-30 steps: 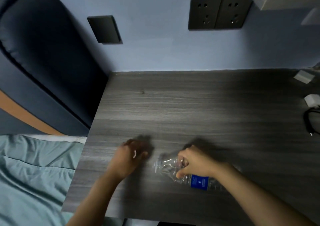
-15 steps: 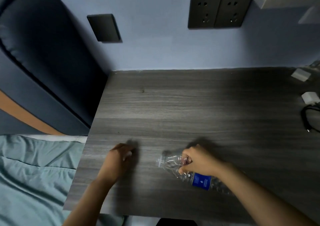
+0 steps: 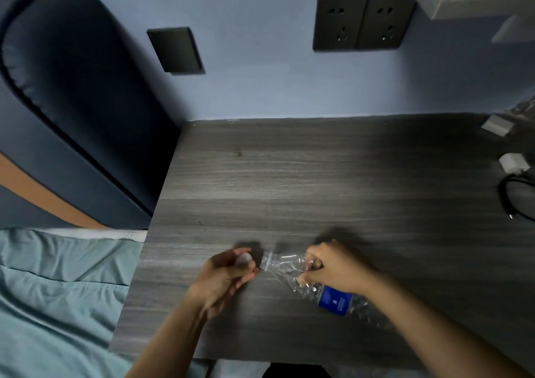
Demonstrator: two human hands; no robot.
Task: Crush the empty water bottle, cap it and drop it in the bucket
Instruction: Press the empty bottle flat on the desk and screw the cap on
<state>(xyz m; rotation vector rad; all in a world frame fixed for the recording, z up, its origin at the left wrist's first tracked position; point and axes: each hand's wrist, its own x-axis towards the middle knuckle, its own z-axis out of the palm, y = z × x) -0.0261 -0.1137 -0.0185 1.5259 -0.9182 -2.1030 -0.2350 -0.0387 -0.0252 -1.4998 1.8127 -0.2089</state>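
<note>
A crushed clear water bottle [image 3: 289,267] with a blue label [image 3: 334,301] lies on the dark wooden table [image 3: 304,175] near its front edge, its open neck pointing left. My right hand [image 3: 333,267] grips the bottle's upper body and presses it down. My left hand [image 3: 225,276] pinches a small white cap [image 3: 244,258] between its fingertips, just left of the bottle's mouth, a short gap apart. No bucket is in view.
A white charger block [image 3: 512,162] with a black cable [image 3: 512,201] and a small white piece [image 3: 496,125] lie at the table's right edge. A padded dark headboard [image 3: 72,102] and a teal bed sheet [image 3: 58,290] are on the left. Wall sockets [image 3: 363,22] hang behind.
My left hand, holding the cap, has moved right and now sits close to the bottle's mouth. My right hand has kept its grip on the bottle.
</note>
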